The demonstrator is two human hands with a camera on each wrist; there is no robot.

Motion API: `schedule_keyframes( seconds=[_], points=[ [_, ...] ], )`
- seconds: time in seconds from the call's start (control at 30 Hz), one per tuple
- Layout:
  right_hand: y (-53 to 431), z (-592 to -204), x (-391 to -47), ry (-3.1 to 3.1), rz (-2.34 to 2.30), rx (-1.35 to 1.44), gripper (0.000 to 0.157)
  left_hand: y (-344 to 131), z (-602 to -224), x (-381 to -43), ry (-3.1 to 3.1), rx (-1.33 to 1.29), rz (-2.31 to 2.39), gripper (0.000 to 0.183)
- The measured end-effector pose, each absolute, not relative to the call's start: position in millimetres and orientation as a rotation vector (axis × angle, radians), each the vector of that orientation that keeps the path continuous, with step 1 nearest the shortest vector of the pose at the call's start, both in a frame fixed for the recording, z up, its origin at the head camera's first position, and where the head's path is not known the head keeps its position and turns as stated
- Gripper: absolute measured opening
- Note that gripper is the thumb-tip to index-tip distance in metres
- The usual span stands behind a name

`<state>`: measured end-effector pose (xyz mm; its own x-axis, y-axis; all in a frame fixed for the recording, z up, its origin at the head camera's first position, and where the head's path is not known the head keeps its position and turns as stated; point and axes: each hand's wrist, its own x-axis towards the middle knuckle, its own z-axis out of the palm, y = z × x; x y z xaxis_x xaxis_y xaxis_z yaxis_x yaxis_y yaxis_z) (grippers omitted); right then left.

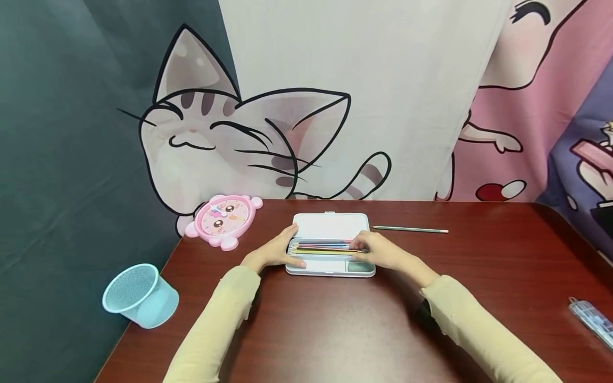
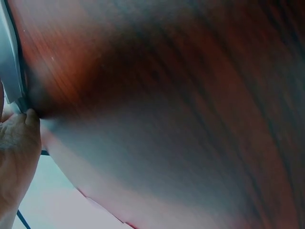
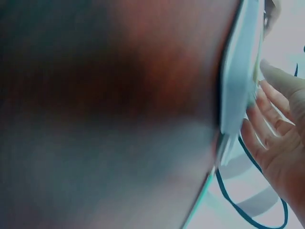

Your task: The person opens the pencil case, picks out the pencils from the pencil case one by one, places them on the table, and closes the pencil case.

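Observation:
A white pencil case point(image 1: 323, 267) lies on the table with its lid point(image 1: 330, 224) raised at the back. Several colored pencils point(image 1: 321, 249) lie lengthwise in its middle tray. My left hand point(image 1: 276, 250) grips the case's left end, thumb over the front compartment and fingers at the back corner. Over the right end of the tray, my right hand point(image 1: 381, 250) has its thumb and bent fingers around the pencils' ends. In the right wrist view, the right fingers point(image 3: 269, 112) curve at the case's end point(image 3: 236, 81); their tips are partly hidden.
A green pencil point(image 1: 412, 229) lies right of the lid. At the back left is a pink clock point(image 1: 225, 218), with a blue mesh basket point(image 1: 143, 298) at the left edge. A clear plastic box point(image 1: 594, 322) lies far right. Behind the table hangs a printed cat curtain point(image 1: 407, 80).

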<state>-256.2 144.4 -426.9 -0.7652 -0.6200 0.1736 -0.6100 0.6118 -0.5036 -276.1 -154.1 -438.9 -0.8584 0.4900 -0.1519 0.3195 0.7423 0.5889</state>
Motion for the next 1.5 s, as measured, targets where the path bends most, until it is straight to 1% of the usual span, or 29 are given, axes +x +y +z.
schedule_keyframes(
  seconds=[0.27, 0.47, 0.63, 0.77, 0.87, 1.13, 1.5],
  points=[
    [135, -431, -250, 2.996, -0.529, -1.234, 0.012, -153, -437, -274, 2.653, 0.634, 0.819, 0.105],
    [134, -431, -246, 3.024, -0.611, -1.218, 0.013, -153, -438, -275, 2.65, 0.645, 0.814, 0.105],
    [137, -430, -247, 2.978, -0.951, -1.096, 0.012, -151, -439, -276, 2.643, 0.633, 0.809, 0.105],
    [143, -426, -247, 2.922, -1.21, -0.843, 0.013, -151, -440, -276, 2.64, 0.649, 0.804, 0.104],
    [151, -424, -248, 2.858, -1.314, -0.674, 0.015, -152, -440, -276, 2.639, 0.651, 0.809, 0.104],
    [190, -423, -251, 2.754, -1.507, -0.585, 0.02, -155, -441, -277, 2.633, 0.649, 0.82, 0.106],
    [279, -425, -253, 2.879, -1.507, -0.436, 0.023, -153, -439, -278, 2.624, 0.637, 0.828, 0.108]
  ],
)
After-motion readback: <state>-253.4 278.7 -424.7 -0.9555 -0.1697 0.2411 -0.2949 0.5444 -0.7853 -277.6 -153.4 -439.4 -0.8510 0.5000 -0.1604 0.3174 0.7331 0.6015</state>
